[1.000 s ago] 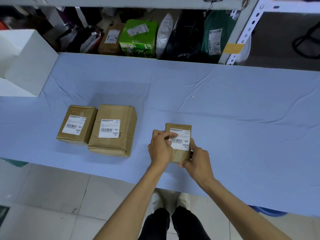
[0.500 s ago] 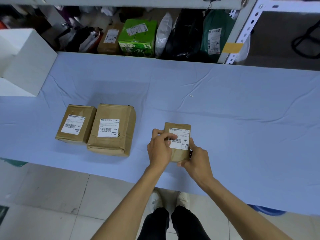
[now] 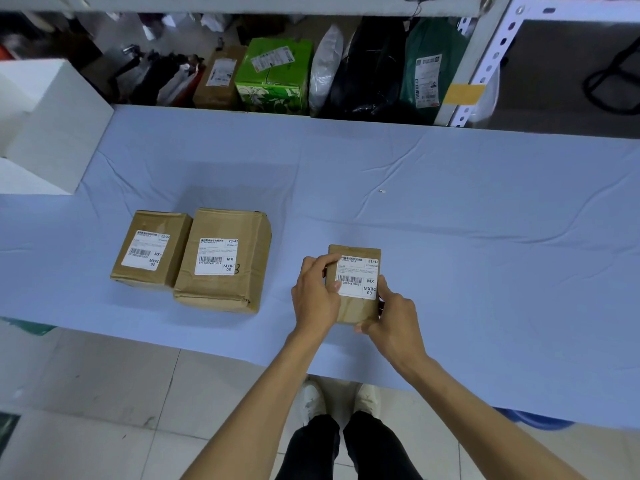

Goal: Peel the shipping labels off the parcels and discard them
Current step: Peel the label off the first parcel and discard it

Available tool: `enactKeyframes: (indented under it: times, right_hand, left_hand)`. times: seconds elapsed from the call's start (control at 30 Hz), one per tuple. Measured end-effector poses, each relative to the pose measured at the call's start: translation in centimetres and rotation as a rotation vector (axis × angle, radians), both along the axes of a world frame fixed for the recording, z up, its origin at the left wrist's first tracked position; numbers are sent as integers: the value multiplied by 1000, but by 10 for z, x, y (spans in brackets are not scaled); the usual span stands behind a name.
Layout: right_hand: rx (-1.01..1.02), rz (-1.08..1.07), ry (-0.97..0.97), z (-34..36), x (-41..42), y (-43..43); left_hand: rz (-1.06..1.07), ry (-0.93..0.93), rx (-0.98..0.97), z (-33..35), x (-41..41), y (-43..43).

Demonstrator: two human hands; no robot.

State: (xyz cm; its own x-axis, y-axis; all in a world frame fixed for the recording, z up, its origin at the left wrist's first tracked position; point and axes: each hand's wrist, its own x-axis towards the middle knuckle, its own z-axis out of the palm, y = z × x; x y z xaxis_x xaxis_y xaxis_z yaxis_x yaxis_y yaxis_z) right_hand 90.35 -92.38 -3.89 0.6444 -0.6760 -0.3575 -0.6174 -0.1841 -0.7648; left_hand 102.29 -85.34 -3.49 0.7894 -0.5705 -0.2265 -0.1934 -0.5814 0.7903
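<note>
Barely anything's changed in the last second: near the table's (image 3: 450,237) front edge, the left hand (image 3: 317,292) still curls round the small parcel (image 3: 353,311), picking at the label's (image 3: 358,277) edge, the right hand (image 3: 391,311) grips its corner, so I'd say no peel yet.

Small brown parcel (image 3: 353,310) w/ white label (image 3: 358,278) on, apart at right; mid parcel (image 3: 249,233) & left parcel (image 3: 152,221) adjacent, flat, labelled.

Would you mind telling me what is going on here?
A person holds a small brown paper-wrapped parcel at the blue-clothed table with both hands. The left hand grips its left edge, fingertips at the white shipping label; the right hand grips its lower right corner. The label lies flat, not yet peeled. Two larger brown parcels sit side by side to the left, labels on.
</note>
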Motion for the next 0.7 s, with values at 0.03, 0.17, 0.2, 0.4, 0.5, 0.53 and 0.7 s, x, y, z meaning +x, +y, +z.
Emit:
enactKeyframes:
  times: [0.03,0.17,0.2,0.4,0.5,0.53,0.7]
  right_hand:
    - [-1,-1,1,0,0,0]
    - [-23,5,17,1,1,1]
    - [-31,8,20,2,2,1]
    - [-46,16,11,3,0,0]
    - [-52,20,8,2,0,1]
    - [-53,24,6,2,0,1]
    - [-50,25,6,1,-1,0]
  left_hand:
    - [-3,1,9,1,2,-1]
    - [-20,21,42,6,12,-4]
    - [-35,12,65,7,14,-5]
    - [6,46,-9,5,8,0]
    - [34,66,-84,3,4,4]
    - [23,52,-83,2,3,4]
    - [-6,43,-64,-2,4,4]
